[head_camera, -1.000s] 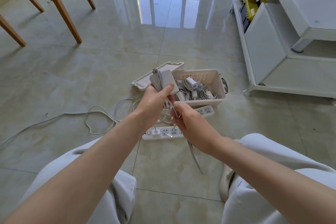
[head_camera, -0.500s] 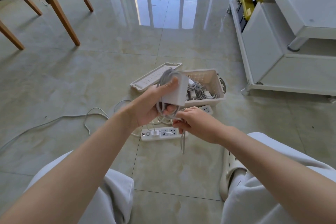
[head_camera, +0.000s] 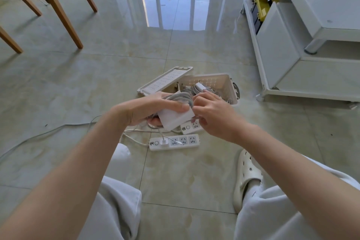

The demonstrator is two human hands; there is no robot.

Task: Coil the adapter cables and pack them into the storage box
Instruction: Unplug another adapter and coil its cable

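Observation:
My left hand (head_camera: 150, 108) grips a white power adapter (head_camera: 175, 118) with its grey cable (head_camera: 178, 96) wound in loops over the top of the brick. My right hand (head_camera: 213, 116) is at the adapter's right end, fingers curled and pinching the cable there. Both hands hover just in front of the open white storage box (head_camera: 228, 85), which holds several coiled adapters and cables (head_camera: 200, 87). The box lid (head_camera: 165, 81) lies tilted against the box's left side.
Two white power strips (head_camera: 175, 142) (head_camera: 191, 127) lie on the tiled floor under my hands, one with a small plug in it. A loose cable (head_camera: 58, 129) trails left. A wooden chair (head_camera: 58, 2) stands far left, a white cabinet (head_camera: 292, 45) right. My slipper (head_camera: 247, 175) is nearby.
The dangling cable end has been wound up onto the adapter. Both hands rose and moved toward the box, and the adapter has turned flat in my left hand.

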